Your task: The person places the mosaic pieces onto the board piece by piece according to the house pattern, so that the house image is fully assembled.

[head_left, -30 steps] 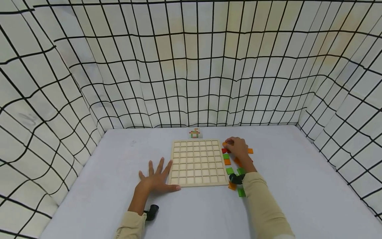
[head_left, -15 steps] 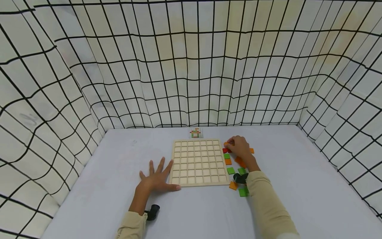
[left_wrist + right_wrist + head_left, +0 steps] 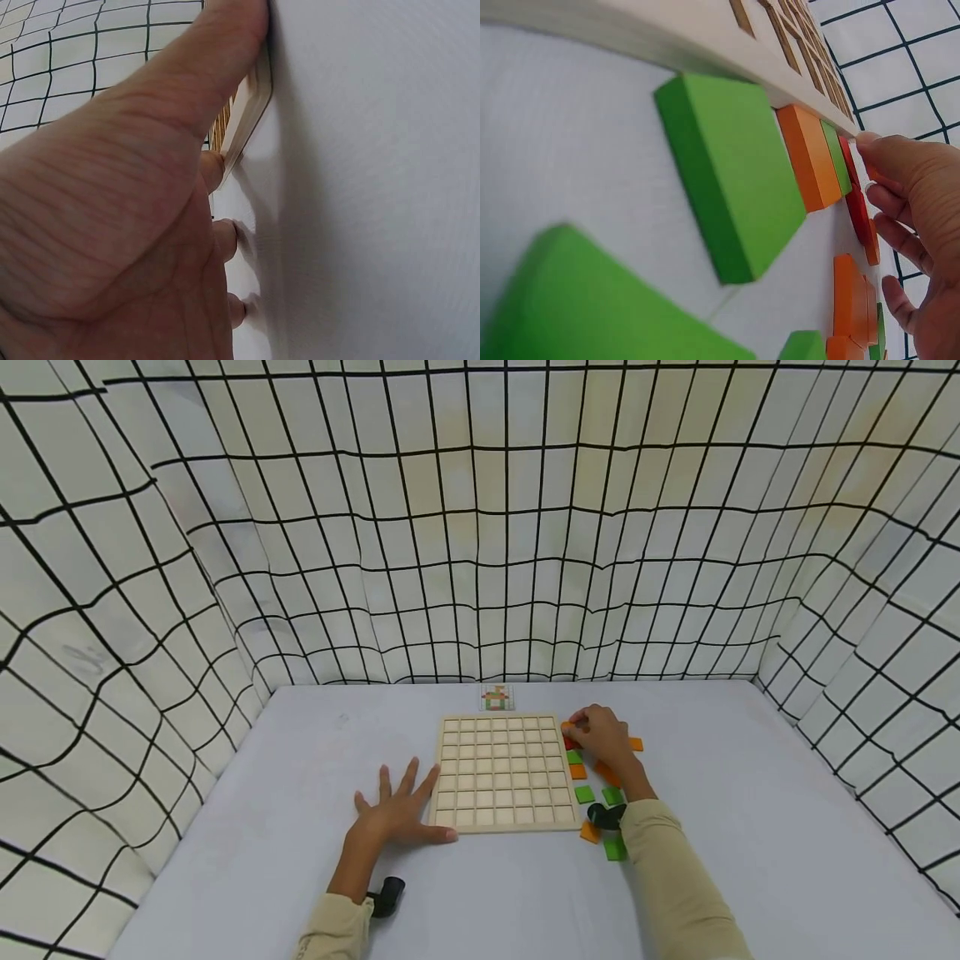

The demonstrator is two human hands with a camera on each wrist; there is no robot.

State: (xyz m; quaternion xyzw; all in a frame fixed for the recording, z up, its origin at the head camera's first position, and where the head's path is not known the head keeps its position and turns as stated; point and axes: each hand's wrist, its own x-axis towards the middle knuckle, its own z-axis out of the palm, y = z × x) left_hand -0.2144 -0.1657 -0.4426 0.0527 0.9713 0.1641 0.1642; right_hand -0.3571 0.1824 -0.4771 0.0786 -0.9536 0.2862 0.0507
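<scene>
A wooden grid board (image 3: 507, 767) with square recesses lies flat on the white table. My left hand (image 3: 397, 818) is spread at its lower-left corner, fingers straight; in the left wrist view the thumb lies near the board's edge (image 3: 251, 105). By the upper-right corner, my right hand (image 3: 607, 743) pinches an orange tile (image 3: 566, 726) between thumb and index finger, partly hidden by the fingers. Below that hand, along the board's right side, are red tiles (image 3: 859, 210), green tiles (image 3: 739, 165) and orange tiles (image 3: 808, 154).
A small card (image 3: 497, 697) with a coloured pattern lies behind the board. Another orange tile (image 3: 636, 744) lies right of my right hand. Black netting (image 3: 480, 560) over white sheeting surrounds the table (image 3: 750, 827) at the back and sides.
The head view has shifted slightly. My right hand stays at the orange tile by the board's upper-right corner, and my left hand keeps its place.
</scene>
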